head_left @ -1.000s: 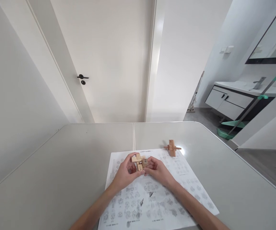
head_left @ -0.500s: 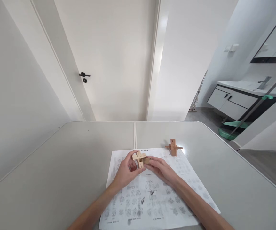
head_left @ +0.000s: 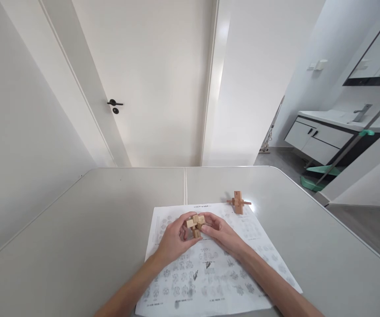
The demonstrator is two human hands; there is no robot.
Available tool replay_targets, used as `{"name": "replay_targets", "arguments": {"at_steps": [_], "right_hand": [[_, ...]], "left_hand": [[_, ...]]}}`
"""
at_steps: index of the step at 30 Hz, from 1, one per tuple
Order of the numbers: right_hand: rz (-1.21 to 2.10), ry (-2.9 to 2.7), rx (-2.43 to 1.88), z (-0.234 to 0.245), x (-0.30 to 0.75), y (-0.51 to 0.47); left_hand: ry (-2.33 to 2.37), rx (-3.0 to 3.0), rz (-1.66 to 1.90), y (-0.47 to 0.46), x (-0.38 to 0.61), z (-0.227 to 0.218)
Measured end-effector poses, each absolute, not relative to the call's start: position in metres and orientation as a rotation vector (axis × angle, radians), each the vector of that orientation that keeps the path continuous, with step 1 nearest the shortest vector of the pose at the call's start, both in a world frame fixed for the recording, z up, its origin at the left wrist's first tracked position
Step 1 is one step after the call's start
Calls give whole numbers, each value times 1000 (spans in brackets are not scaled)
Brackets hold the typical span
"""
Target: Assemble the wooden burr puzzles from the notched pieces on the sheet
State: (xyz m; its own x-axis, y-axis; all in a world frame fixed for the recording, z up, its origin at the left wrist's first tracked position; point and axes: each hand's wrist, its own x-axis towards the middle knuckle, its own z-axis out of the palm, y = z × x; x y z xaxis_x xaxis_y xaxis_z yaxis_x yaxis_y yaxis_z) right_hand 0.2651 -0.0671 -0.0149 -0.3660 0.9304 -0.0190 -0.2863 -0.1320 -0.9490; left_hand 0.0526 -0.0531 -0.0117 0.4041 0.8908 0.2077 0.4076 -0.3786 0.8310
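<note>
A pale wooden burr puzzle (head_left: 195,223) of interlocking blocks is held above the printed paper sheet (head_left: 223,286). My left hand (head_left: 172,237) grips its left side, thumb at the bottom and fingers curled over the top. From the right, my right hand (head_left: 222,232) is closed on a block of the same puzzle, thumb in front. Fingers partly cover the puzzle's back and sides. Beyond my right hand, a darker reddish wooden puzzle (head_left: 238,203) with a thin crossing bar stands by the sheet's upper right corner.
The sheet lies on a light grey table (head_left: 77,246) with a seam (head_left: 185,187) down its far middle. A white door (head_left: 153,88) with a black handle rises behind. To the right are a sink cabinet (head_left: 322,136) and a green dustpan (head_left: 311,184).
The puzzle has turned and tilted between my hands. Its right-hand block now sits closer in to the others, and my right hand has shifted slightly left with it.
</note>
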Motion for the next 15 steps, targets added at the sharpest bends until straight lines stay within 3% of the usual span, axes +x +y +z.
{"name": "replay_targets", "arguments": {"at_steps": [8,15], "right_hand": [[1682,-1259,-778,-6,260,-71],[1551,-1355,-821,-1,261,-71]], "left_hand": [[1016,2156,988,-56,55,-5],[1065,1988,977,-51,54,-5]]}}
